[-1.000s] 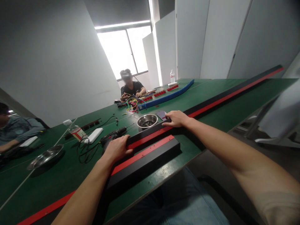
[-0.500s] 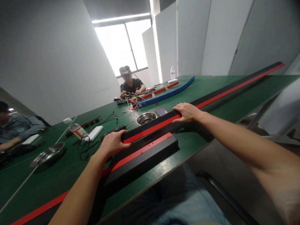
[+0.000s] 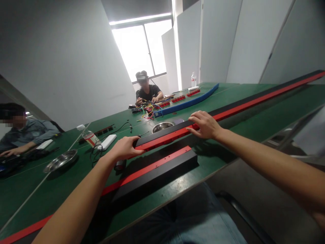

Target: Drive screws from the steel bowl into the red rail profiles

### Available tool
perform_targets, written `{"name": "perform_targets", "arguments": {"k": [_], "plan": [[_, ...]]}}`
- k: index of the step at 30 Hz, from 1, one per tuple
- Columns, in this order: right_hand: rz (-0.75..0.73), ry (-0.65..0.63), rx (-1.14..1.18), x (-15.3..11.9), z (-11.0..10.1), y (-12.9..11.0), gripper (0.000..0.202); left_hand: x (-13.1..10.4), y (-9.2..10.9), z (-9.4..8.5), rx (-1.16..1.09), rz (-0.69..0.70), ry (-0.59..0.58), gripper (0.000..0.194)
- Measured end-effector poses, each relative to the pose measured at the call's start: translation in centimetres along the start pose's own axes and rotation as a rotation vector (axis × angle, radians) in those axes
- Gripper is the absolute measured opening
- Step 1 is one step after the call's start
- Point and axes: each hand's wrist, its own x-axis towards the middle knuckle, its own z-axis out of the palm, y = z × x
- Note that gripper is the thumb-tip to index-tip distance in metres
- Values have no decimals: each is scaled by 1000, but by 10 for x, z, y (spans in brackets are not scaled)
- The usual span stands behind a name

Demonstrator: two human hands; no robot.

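Observation:
My left hand (image 3: pixel 127 148) grips the near left end of a long black-and-red metal bar (image 3: pixel 165 138), thumb on the red side and fingers over the black top. Farther along the same bar, my right hand (image 3: pixel 204 124) is closed around it. The bar slants away to the far right and appears held above the table. Below it, nearer my lap, lies a second black-and-red bar (image 3: pixel 162 169) with small holes in its red strip; my left forearm covers part of it. A dark tool (image 3: pixel 120 166) is mostly hidden beneath my left hand.
Behind the held bar is a steel bowl (image 3: pixel 155 127); another bowl (image 3: pixel 61 162) stands left, near a bottle (image 3: pixel 91 137) and a white box (image 3: pixel 108 141). Wires (image 3: pixel 149 110) and a blue strip (image 3: pixel 190 104) lie farther back. Co-workers sit across (image 3: pixel 149 90) and left (image 3: pixel 33 130).
The held bar has shifted slightly away from me, covering more of the bowl and the dark tool. More of its notched lower edge shows. The whole view has swung a little left.

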Motion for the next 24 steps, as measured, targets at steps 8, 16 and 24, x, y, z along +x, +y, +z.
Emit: {"name": "perform_targets", "arguments": {"k": [8,16,24], "plan": [[34,-201,100,27,-7,-29,60,0,-3,-2,-238,11,-150,78],[168,-550,76,26,19,-16,71,-12,8,15,-315,-1,-183,70],[179,-556,83,15,16,-19,68,-23,24,16,-331,-25,-240,55]]}}
